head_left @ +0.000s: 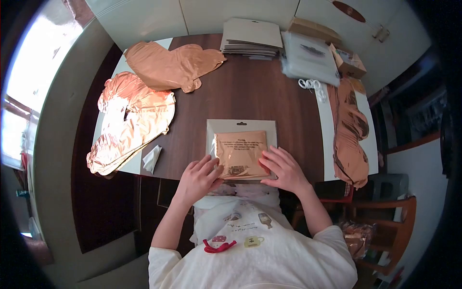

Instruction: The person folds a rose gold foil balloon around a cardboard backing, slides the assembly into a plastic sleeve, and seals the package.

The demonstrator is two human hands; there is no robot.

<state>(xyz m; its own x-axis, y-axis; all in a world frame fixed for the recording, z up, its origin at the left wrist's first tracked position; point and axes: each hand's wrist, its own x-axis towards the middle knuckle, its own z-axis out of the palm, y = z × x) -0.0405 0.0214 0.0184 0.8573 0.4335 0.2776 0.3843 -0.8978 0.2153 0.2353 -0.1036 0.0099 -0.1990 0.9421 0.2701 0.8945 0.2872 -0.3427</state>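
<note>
A flat folded copper-coloured foil piece (241, 156) in a clear bag printed with black text lies at the table's near edge. Beneath it is a pale backing card (211, 126) with a hanging slot at its top. My left hand (199, 179) rests at the left side of the packet, fingers stretched out and touching its edge. On the opposite side my right hand (285, 169) lies with spread fingers against the packet's right edge. Neither hand is wrapped round anything. The lower edge of the card is partly hidden behind the packet.
Flat copper foil balloons (134, 120) and another foil shape (168, 65) cover the table's left side. A stack of cards (251, 36), clear plastic bags (310, 58), a small box (347, 61), white ribbon coils (313, 86) and more foil (350, 135) lie behind and right. A crumpled white wrapper (152, 159) sits front left.
</note>
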